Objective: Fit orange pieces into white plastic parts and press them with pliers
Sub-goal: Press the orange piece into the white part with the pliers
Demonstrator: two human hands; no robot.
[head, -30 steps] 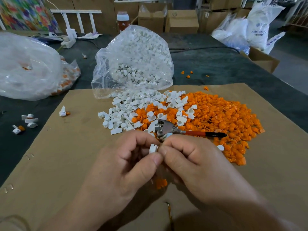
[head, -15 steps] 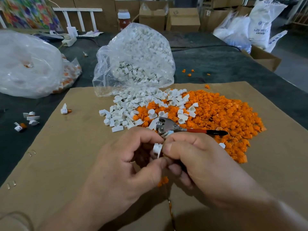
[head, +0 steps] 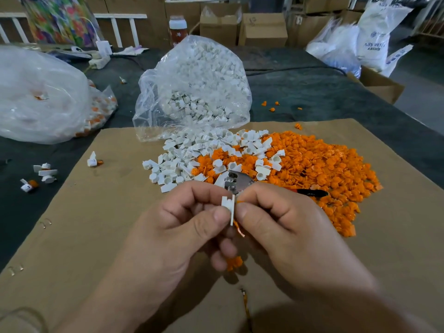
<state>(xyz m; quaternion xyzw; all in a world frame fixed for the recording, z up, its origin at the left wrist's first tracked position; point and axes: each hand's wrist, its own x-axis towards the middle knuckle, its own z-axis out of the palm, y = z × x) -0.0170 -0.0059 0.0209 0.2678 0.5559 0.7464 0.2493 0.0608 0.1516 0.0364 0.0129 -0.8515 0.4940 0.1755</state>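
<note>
While pinched: white part, both hands.

White plastic parts beside a bright orange pieces heap on tan cardboard — dark grey-green desk; at eleven o'clock, a multicoloured floral cloth.

At the centre of the frame, the left hand pinched a white plastic part between thumb and fingers, while the right hand pressed an orange piece against its side. Just above the hands lay the pliers, resting on the heap of orange pieces beside the loose white parts on the brown cardboard sheet. A clear bag of white parts stood in the upper middle.
</note>
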